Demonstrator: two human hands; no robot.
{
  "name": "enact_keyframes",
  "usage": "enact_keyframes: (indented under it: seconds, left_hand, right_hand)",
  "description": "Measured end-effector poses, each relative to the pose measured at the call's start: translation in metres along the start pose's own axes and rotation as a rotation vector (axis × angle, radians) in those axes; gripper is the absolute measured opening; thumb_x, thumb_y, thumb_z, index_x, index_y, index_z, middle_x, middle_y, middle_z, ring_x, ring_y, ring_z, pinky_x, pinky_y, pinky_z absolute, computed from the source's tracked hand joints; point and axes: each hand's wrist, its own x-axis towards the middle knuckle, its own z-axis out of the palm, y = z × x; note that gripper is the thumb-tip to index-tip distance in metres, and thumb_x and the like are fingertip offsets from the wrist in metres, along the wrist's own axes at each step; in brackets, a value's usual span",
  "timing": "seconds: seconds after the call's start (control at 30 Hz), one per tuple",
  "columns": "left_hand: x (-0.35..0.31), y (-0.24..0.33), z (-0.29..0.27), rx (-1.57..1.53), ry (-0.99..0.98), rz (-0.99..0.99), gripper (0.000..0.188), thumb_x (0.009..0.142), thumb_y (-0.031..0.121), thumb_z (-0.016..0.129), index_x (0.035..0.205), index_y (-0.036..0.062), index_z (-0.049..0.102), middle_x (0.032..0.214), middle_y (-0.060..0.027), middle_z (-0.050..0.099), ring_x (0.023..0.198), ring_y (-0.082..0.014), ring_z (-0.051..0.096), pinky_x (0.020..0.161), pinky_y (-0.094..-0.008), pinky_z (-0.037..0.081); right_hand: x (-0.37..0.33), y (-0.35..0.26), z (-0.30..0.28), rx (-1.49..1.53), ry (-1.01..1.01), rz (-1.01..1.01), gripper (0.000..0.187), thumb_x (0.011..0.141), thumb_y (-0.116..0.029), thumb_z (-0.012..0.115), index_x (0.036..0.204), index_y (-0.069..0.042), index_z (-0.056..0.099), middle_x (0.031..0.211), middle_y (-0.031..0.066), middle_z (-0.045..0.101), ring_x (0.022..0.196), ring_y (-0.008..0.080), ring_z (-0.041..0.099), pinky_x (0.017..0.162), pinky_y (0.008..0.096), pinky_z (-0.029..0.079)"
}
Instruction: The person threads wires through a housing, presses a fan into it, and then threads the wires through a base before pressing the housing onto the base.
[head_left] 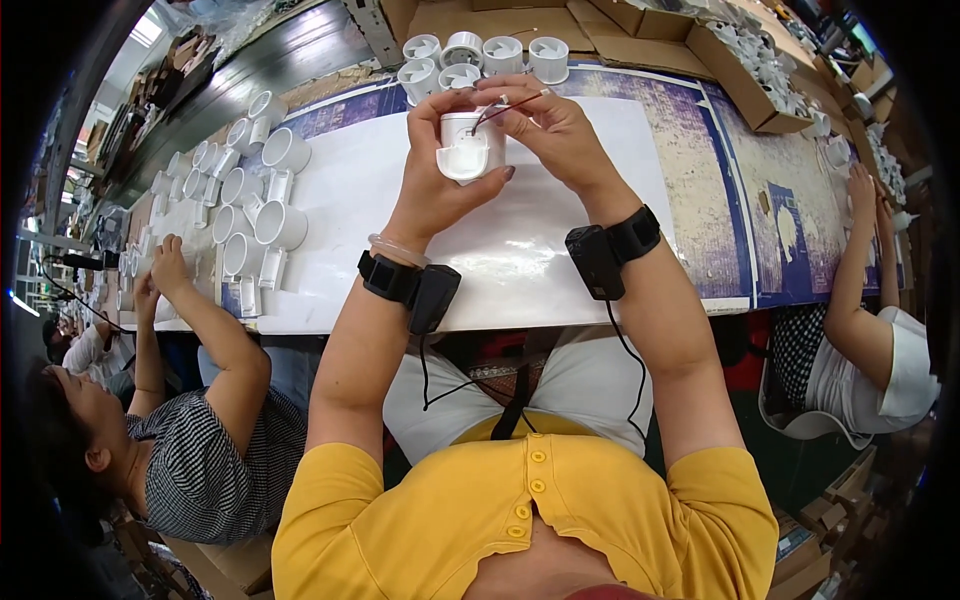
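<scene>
Over the far middle of the white work surface, a white plastic cylindrical housing (pixel 463 127) with a protruding scoop-shaped lip is gripped in my left hand (pixel 437 180). The fingers wrap its far left side and the thumb lies under the lip. Thin dark red wires (pixel 488 118) come out of the housing's face and end in a small white connector. My right hand (pixel 558 135) is closed at the housing's upper right, its thumb and fingers at the wires. Its exact grip is partly hidden.
Several white fan housings (pixel 549 60) stand beyond my hands. Many open white cups with side brackets (pixel 280 224) fill the left side. A cardboard box (pixel 745 80) of white parts sits at far right. One co-worker (pixel 215 440) sits left, another (pixel 870 340) right, both with hands at the table.
</scene>
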Motion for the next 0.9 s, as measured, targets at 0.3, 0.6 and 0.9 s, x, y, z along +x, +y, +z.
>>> enact_keyframes:
  seconds: [0.3, 0.6, 0.9]
  left_hand:
    - [-0.003, 0.009, 0.007, 0.223, -0.199, -0.17, 0.076, 0.064, 0.014, 0.079, 0.125, 0.004, 0.034, 0.115, -0.0132, 0.048, 0.108, -0.0243, 0.052, 0.091, -0.0332, 0.043]
    - [-0.004, 0.005, 0.008, 0.103, -0.123, -0.166, 0.074, 0.066, 0.012, 0.079, 0.124, 0.0045, 0.034, 0.112, -0.0125, 0.051, 0.107, -0.0227, 0.053, 0.09, -0.0324, 0.044]
    - [-0.003, -0.006, 0.004, 0.075, -0.112, -0.155, 0.072, 0.067, 0.011, 0.079, 0.123, 0.0037, 0.034, 0.112, -0.0125, 0.051, 0.105, -0.0205, 0.053, 0.089, -0.0308, 0.044]
  right_hand:
    - [-0.003, -0.003, 0.01, -0.174, 0.211, -0.167, 0.011, 0.084, -0.008, 0.066, 0.093, -0.005, 0.07, 0.108, 0.004, 0.06, 0.1, 0.0161, 0.056, 0.088, 0.0285, 0.046]
    - [0.001, -0.007, -0.003, 0.143, 0.03, 0.185, 0.014, 0.087, -0.012, 0.063, 0.098, -0.003, 0.068, 0.114, 0.0056, 0.057, 0.105, 0.015, 0.054, 0.09, 0.0287, 0.044]
    - [0.0, -0.006, -0.001, -0.115, -0.054, -0.06, 0.018, 0.087, -0.011, 0.063, 0.103, -0.005, 0.069, 0.107, 0.0043, 0.062, 0.104, 0.015, 0.056, 0.091, 0.0289, 0.044]
